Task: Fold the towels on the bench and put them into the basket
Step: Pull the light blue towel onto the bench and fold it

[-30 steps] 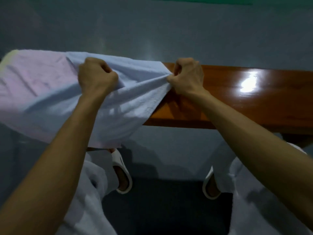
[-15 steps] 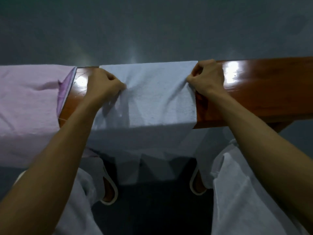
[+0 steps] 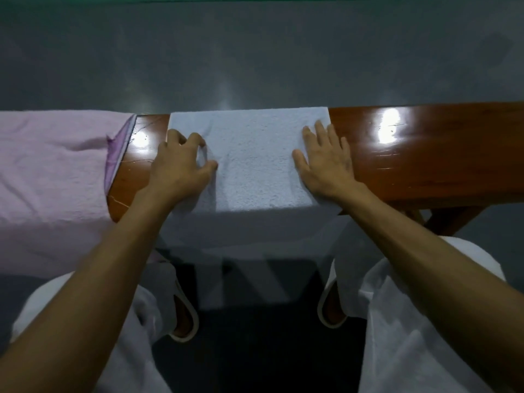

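A light blue towel (image 3: pixel 255 163) lies across the brown wooden bench (image 3: pixel 425 160), and its near part hangs over the front edge. My left hand (image 3: pixel 181 163) sits on the towel's left edge with bent fingers, pinching a small ridge of cloth between thumb and fingers. At the towel's right edge, my right hand (image 3: pixel 323 160) lies flat with its fingers straight and spread. A pink towel (image 3: pixel 54 165) covers the bench at the left and drapes down its front. No basket is in view.
The bench runs left to right, with bare glossy wood to the right of the blue towel. A grey floor (image 3: pixel 255 58) lies beyond it. Below are my white-trousered legs and slippered feet (image 3: pixel 184 316), close to the bench front.
The blue towel, earlier held up bunched in both fists, now lies spread across the bench. My right hand has let go and flattened on it. My left hand's grip has loosened.
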`<control>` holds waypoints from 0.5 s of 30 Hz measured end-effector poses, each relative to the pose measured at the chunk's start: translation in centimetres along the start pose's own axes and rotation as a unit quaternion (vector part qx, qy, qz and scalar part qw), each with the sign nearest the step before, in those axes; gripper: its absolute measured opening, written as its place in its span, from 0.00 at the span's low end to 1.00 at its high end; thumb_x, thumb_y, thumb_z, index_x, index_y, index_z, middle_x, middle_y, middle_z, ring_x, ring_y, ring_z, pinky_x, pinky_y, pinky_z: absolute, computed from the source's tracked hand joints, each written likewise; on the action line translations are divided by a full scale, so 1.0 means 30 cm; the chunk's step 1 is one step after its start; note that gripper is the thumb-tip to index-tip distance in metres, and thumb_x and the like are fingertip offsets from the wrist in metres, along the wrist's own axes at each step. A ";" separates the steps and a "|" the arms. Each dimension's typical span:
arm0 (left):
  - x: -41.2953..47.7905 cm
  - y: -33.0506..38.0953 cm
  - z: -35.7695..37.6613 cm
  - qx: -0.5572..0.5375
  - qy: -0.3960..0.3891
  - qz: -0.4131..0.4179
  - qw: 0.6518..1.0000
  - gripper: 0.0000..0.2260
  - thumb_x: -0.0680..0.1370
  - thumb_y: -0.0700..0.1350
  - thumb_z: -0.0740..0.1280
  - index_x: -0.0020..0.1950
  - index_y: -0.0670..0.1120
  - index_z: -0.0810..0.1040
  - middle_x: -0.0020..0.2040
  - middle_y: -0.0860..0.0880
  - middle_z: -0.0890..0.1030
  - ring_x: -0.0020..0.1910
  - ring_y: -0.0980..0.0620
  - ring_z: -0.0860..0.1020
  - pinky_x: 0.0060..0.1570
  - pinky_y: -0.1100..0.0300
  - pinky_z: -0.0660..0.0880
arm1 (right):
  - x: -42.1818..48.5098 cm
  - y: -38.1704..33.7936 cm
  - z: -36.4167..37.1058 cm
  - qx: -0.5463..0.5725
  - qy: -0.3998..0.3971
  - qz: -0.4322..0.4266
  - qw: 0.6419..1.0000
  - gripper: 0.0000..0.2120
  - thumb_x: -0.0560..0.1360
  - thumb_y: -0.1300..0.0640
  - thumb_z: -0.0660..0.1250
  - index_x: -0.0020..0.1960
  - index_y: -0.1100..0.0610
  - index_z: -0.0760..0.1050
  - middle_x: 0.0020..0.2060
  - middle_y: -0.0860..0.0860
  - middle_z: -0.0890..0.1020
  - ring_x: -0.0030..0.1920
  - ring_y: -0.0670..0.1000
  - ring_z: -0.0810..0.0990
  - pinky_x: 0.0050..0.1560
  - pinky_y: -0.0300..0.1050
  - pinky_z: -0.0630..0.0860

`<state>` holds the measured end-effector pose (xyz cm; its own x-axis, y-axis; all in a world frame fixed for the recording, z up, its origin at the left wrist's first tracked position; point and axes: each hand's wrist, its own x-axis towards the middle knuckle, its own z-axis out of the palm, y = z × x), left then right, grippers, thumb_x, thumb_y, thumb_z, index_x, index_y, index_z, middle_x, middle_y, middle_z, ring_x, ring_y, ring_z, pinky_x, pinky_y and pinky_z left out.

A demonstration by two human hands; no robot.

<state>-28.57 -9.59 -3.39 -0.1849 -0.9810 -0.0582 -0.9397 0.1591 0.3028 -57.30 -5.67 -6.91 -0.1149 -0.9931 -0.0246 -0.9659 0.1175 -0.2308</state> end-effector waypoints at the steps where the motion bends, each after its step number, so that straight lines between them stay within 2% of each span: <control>1: -0.004 -0.001 -0.002 -0.011 -0.007 -0.003 1.000 0.24 0.80 0.59 0.68 0.73 0.51 0.71 0.70 0.42 0.68 0.67 0.39 0.71 0.64 0.45 0.73 | -0.001 0.018 0.005 -0.002 -0.007 -0.008 1.000 0.33 0.84 0.38 0.47 0.84 0.52 0.49 0.84 0.54 0.48 0.83 0.57 0.43 0.81 0.62 0.44; 6: -0.004 -0.027 -0.007 -0.099 -0.013 0.006 0.995 0.19 0.80 0.56 0.71 0.68 0.52 0.75 0.69 0.45 0.69 0.61 0.45 0.75 0.60 0.51 0.74 | 0.012 0.085 -0.006 -0.006 -0.011 -0.028 1.000 0.34 0.83 0.36 0.46 0.84 0.51 0.48 0.84 0.52 0.48 0.83 0.55 0.44 0.81 0.62 0.44; 8: -0.011 -0.027 -0.017 -0.134 0.023 0.002 0.991 0.16 0.80 0.54 0.71 0.66 0.50 0.77 0.68 0.45 0.72 0.57 0.49 0.76 0.57 0.54 0.74 | 0.014 0.086 -0.010 0.034 0.021 -0.030 0.999 0.33 0.84 0.39 0.52 0.84 0.53 0.53 0.83 0.53 0.53 0.83 0.57 0.49 0.81 0.61 0.49; 10: -0.023 -0.034 -0.028 -0.122 0.087 -0.026 0.988 0.16 0.80 0.51 0.71 0.65 0.47 0.78 0.66 0.44 0.75 0.55 0.49 0.75 0.55 0.56 0.72 | 0.016 0.082 -0.026 0.099 0.080 -0.016 0.992 0.30 0.82 0.43 0.61 0.80 0.55 0.62 0.80 0.55 0.62 0.80 0.59 0.59 0.79 0.58 0.59; 12: -0.034 -0.052 -0.037 -0.110 0.137 -0.092 0.980 0.16 0.80 0.50 0.70 0.65 0.44 0.78 0.63 0.43 0.79 0.55 0.47 0.77 0.52 0.55 0.70 | 0.015 0.087 -0.048 0.130 0.132 0.022 0.982 0.25 0.79 0.48 0.68 0.72 0.58 0.71 0.71 0.57 0.73 0.71 0.59 0.70 0.72 0.55 0.71; 14: -0.043 -0.071 -0.039 -0.104 0.135 -0.149 0.974 0.17 0.80 0.50 0.70 0.63 0.42 0.77 0.59 0.42 0.80 0.52 0.45 0.76 0.49 0.53 0.70 | 0.011 0.097 -0.078 0.126 0.149 0.081 0.977 0.17 0.78 0.49 0.71 0.61 0.58 0.76 0.59 0.56 0.78 0.59 0.57 0.77 0.56 0.52 0.80; 15: -0.046 -0.076 -0.037 -0.097 0.127 -0.160 0.974 0.16 0.80 0.50 0.70 0.62 0.41 0.77 0.57 0.42 0.80 0.50 0.46 0.75 0.47 0.53 0.69 | 0.007 0.104 -0.090 0.121 0.138 0.113 0.977 0.14 0.77 0.49 0.71 0.56 0.57 0.77 0.54 0.55 0.80 0.53 0.56 0.79 0.46 0.48 0.80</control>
<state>-25.86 -8.71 -2.94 0.2097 -0.9764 0.0513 -0.8612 -0.1596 0.4825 -60.98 -5.50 -5.01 -0.4082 -0.8998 0.1540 -0.8301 0.2956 -0.4729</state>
